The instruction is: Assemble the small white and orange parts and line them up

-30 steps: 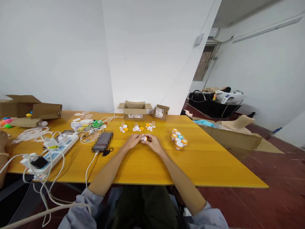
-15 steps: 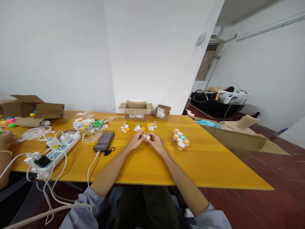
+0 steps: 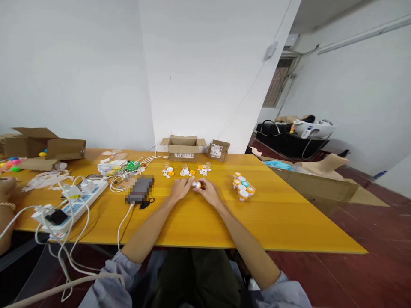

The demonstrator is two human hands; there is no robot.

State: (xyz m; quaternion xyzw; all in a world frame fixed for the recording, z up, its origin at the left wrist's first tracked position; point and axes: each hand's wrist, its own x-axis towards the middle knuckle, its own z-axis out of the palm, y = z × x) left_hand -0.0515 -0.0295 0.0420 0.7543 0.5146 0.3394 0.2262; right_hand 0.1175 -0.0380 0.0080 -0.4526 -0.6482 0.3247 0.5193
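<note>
Between my hands, over the middle of the table, is a small clear jar [image 3: 196, 185] with an orange-rimmed lid. My right hand [image 3: 207, 190] grips it at the lid side, fingers curled round it. Just left of the jar, my left hand [image 3: 180, 189] has its fingers stretched out, back up; whether a fingertip touches the jar I cannot tell. Beyond the hands lie three small groups of white pieces [image 3: 185, 172] and orange lids [image 3: 171, 173], each beside an open clear jar [image 3: 167, 165]. To the right stands a cluster of lidded jars [image 3: 243, 188] with orange, white and teal lids.
An open cardboard box [image 3: 183, 149] and a smaller box [image 3: 219, 150] stand at the wall. Left are a dark device [image 3: 140, 190], a power strip [image 3: 80, 205] with trailing white cables and bagged items. Another person's hand [image 3: 8, 185] shows at the left edge.
My left hand has straightened its fingers and shifted slightly left off the jar. The jar now shows more, turned in my right hand.
</note>
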